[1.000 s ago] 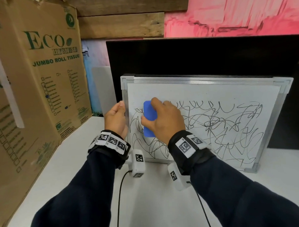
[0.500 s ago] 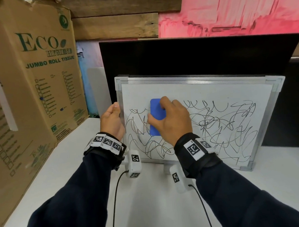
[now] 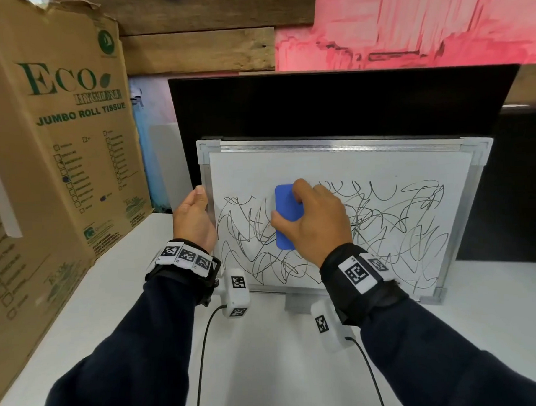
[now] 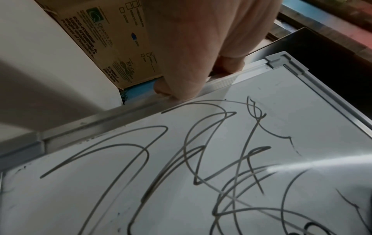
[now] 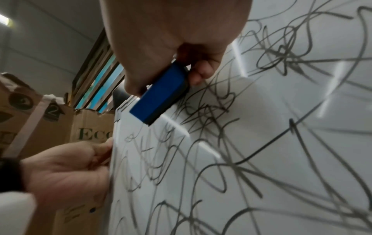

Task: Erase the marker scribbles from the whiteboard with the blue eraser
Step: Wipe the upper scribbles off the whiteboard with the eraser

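Observation:
A framed whiteboard [image 3: 335, 163] leans upright against a black panel, covered in black marker scribbles [image 3: 393, 228]. My right hand [image 3: 310, 222] grips the blue eraser [image 3: 287, 217] and presses it flat on the left part of the board; the eraser [image 5: 161, 93] shows its dark felt against the surface. My left hand [image 3: 193, 218] holds the board's left frame edge, with the fingers [image 4: 227, 63] curled behind it and the thumb at the front. The scribbles [image 4: 181, 159] run close under that hand.
A tall cardboard box [image 3: 58, 150] printed "Eco Jumbo Roll Tissue" stands at the left on the white table [image 3: 267, 356]. A black panel [image 3: 333, 108] rises behind the board. Cables trail from both wrist units toward me.
My right hand has slid the eraser to the right across the board's left part. The left hand keeps its hold on the frame.

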Tool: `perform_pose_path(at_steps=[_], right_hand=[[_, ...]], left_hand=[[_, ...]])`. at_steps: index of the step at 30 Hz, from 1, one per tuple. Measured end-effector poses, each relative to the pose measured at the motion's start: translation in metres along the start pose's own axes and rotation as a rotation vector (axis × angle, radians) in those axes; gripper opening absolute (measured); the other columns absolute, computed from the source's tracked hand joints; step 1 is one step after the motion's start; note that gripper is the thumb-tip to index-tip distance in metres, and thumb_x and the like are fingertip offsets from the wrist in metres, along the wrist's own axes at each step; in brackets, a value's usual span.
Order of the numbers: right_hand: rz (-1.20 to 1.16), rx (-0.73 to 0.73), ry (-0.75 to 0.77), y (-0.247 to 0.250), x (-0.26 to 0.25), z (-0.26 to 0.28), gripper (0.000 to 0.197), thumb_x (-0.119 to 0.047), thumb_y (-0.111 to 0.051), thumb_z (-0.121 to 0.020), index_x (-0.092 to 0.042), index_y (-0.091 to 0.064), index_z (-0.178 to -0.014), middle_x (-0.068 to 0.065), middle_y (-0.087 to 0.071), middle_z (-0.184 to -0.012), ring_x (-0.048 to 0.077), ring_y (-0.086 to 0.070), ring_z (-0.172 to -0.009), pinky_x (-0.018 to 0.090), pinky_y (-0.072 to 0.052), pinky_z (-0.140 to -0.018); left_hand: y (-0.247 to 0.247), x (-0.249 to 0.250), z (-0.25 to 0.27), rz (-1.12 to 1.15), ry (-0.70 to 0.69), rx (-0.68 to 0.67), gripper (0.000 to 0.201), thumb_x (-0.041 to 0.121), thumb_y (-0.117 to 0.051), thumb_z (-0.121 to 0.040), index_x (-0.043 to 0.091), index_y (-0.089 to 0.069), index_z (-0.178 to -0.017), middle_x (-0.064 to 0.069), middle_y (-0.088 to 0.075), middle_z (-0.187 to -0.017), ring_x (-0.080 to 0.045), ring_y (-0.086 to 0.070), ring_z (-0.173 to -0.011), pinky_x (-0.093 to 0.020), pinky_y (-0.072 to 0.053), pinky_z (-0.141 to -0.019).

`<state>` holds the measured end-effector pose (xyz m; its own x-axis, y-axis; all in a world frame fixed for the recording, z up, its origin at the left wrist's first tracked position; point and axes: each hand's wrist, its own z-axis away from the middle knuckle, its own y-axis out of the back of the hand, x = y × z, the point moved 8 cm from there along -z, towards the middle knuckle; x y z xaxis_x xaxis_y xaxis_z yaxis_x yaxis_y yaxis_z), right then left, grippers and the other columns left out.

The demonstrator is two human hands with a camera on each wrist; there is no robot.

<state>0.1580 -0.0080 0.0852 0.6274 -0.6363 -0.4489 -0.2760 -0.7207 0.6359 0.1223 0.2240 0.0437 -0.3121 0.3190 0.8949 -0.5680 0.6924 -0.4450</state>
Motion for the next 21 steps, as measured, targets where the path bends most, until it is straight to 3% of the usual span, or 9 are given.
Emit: perform_pose_path(at_steps=[3, 5, 9, 11, 13, 15, 17, 19, 21], right_hand=[[0.001, 0.045, -0.018, 0.011, 0.011, -0.003, 0.039, -0.053, -0.066, -0.081, -0.025, -0.042, -0.093, -0.001, -0.049, -0.082, 0.024, -0.048, -0.072, 0.033, -0.042, -0.059], [0.035, -0.051, -0.010, 0.005, 0.015, 0.000, 0.039, -0.055, -0.064, -0.080, -0.030, -0.035, -0.088, -0.002, -0.048, -0.080, 0.024, -0.048, -0.073, 0.034, -0.043, -0.058], [0.018, 0.024, -0.024, 0.020, 0.022, 0.000, 0.039, -0.053, -0.065, -0.081, -0.029, -0.036, -0.090, -0.001, -0.048, -0.083, 0.021, -0.046, -0.072, 0.030, -0.036, -0.059], [0.020, 0.014, -0.024, 0.021, 0.026, -0.001, 0.038, -0.053, -0.063, -0.082, -0.028, -0.036, -0.091, -0.001, -0.049, -0.085, 0.021, -0.047, -0.073, 0.030, -0.037, -0.060], [0.030, -0.065, -0.004, 0.016, 0.026, 0.000, 0.038, -0.057, -0.058, -0.079, -0.028, -0.034, -0.088, -0.001, -0.051, -0.083, 0.021, -0.049, -0.074, 0.032, -0.041, -0.060], [0.021, -0.071, 0.002, 0.018, 0.025, 0.000, 0.037, -0.057, -0.057, -0.078, -0.027, -0.037, -0.087, -0.001, -0.052, -0.082, 0.022, -0.050, -0.075, 0.033, -0.043, -0.061], [0.007, 0.031, -0.011, 0.032, 0.027, -0.002, 0.037, -0.052, -0.063, -0.082, -0.025, -0.040, -0.090, 0.000, -0.050, -0.084, 0.022, -0.048, -0.074, 0.032, -0.042, -0.060], [0.012, 0.078, -0.026, 0.040, 0.033, -0.002, 0.037, -0.050, -0.065, -0.083, -0.024, -0.040, -0.091, 0.000, -0.049, -0.084, 0.022, -0.047, -0.073, 0.031, -0.040, -0.059], [0.030, -0.010, -0.022, 0.033, 0.037, -0.001, 0.038, -0.052, -0.063, -0.080, -0.025, -0.038, -0.087, -0.001, -0.051, -0.082, 0.022, -0.049, -0.074, 0.033, -0.044, -0.061]], left_hand=[[0.000, -0.002, 0.000, 0.016, 0.024, 0.006, 0.024, 0.021, -0.044, -0.108, 0.012, -0.063, -0.120, -0.013, -0.068, -0.126, -0.021, -0.065, -0.118, -0.026, -0.056, -0.093], [0.000, -0.002, 0.001, 0.021, 0.012, 0.015, 0.030, 0.021, -0.045, -0.107, 0.008, -0.059, -0.130, -0.013, -0.068, -0.127, -0.022, -0.064, -0.121, -0.033, -0.052, -0.102], [0.000, -0.002, 0.001, -0.070, -0.026, 0.016, 0.035, 0.026, -0.044, -0.108, 0.007, -0.059, -0.133, -0.008, -0.071, -0.119, -0.015, -0.069, -0.109, -0.020, -0.059, -0.079], [0.003, 0.000, 0.000, -0.131, -0.056, 0.041, 0.034, 0.026, -0.047, -0.107, 0.005, -0.062, -0.128, -0.008, -0.071, -0.113, -0.019, -0.069, -0.106, -0.033, -0.057, -0.094], [0.007, 0.000, -0.005, -0.174, -0.073, 0.071, 0.021, 0.027, -0.052, -0.104, 0.013, -0.067, -0.107, -0.011, -0.070, -0.109, -0.029, -0.065, -0.109, -0.050, -0.047, -0.108], [0.005, 0.000, -0.004, -0.187, -0.060, 0.067, 0.020, 0.028, -0.049, -0.106, 0.017, -0.066, -0.107, -0.004, -0.068, -0.109, -0.031, -0.064, -0.118, -0.036, -0.054, -0.099], [0.002, -0.003, -0.002, -0.167, -0.033, 0.042, 0.032, 0.029, -0.044, -0.108, 0.011, -0.060, -0.129, -0.001, -0.067, -0.120, -0.016, -0.067, -0.110, -0.013, -0.057, -0.074], [0.002, -0.004, 0.001, -0.162, -0.032, 0.044, 0.038, 0.028, -0.042, -0.108, 0.009, -0.055, -0.139, -0.004, -0.066, -0.127, -0.007, -0.067, -0.102, -0.007, -0.053, -0.067], [0.005, -0.003, 0.000, -0.161, -0.043, 0.059, 0.039, 0.028, -0.042, -0.108, 0.008, -0.055, -0.139, -0.007, -0.066, -0.130, -0.008, -0.067, -0.104, -0.006, -0.052, -0.068]])
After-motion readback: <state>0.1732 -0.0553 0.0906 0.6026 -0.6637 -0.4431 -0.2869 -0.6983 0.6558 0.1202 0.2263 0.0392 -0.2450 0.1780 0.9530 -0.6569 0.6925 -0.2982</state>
